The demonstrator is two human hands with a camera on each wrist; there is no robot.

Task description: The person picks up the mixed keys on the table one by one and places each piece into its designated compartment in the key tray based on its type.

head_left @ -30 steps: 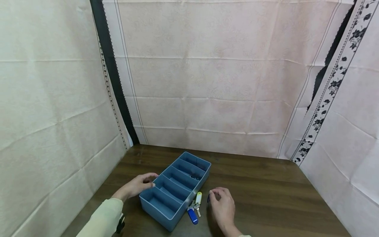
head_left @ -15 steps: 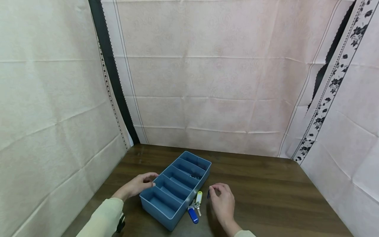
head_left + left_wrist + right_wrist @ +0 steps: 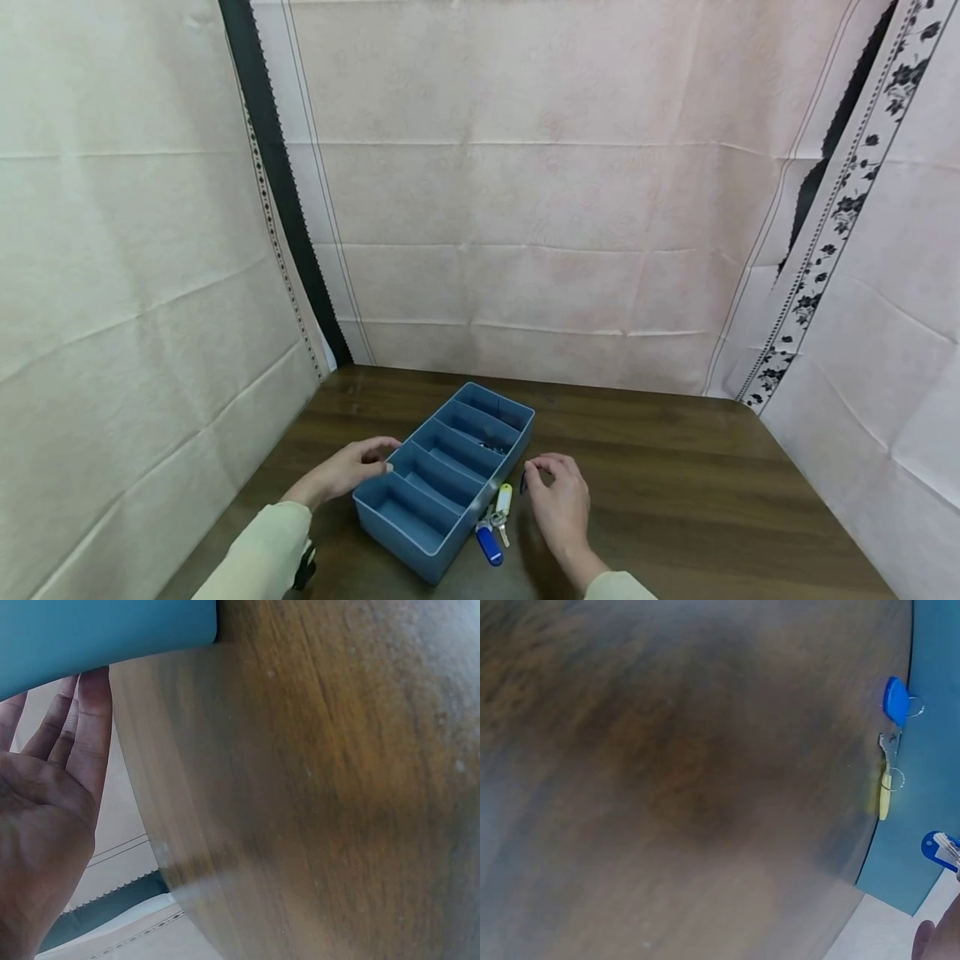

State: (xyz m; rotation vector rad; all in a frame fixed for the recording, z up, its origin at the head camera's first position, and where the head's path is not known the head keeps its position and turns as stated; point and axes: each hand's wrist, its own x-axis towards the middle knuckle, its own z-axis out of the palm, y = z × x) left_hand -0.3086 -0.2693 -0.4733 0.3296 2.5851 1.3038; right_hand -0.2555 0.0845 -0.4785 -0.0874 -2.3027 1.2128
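Observation:
My right hand (image 3: 561, 504) pinches a key with a blue tag (image 3: 930, 846) between thumb and fingers, just right of the blue divided box (image 3: 433, 553). In the head view only a dark sliver of that tag shows. My left hand (image 3: 341, 473) touches the box's left long side near the rim. In the left wrist view its fingers (image 3: 91, 735) lie fairly straight against the blue wall, and the thumb is out of sight there. On the table by the box's right side lie keys with a yellow tag (image 3: 504, 498) and a blue tag (image 3: 489, 547).
The box stands slantwise on a brown wooden table (image 3: 690, 492) and has several compartments. Small dark metallic items (image 3: 492, 449) sit in the second one from the far end. Pale cloth (image 3: 525, 208) hangs behind the table and along both sides.
My right hand, still pinching the tagged key, has risen slightly in the view and come a little left, nearer the box. My left hand, the box and the keys on the table stay put.

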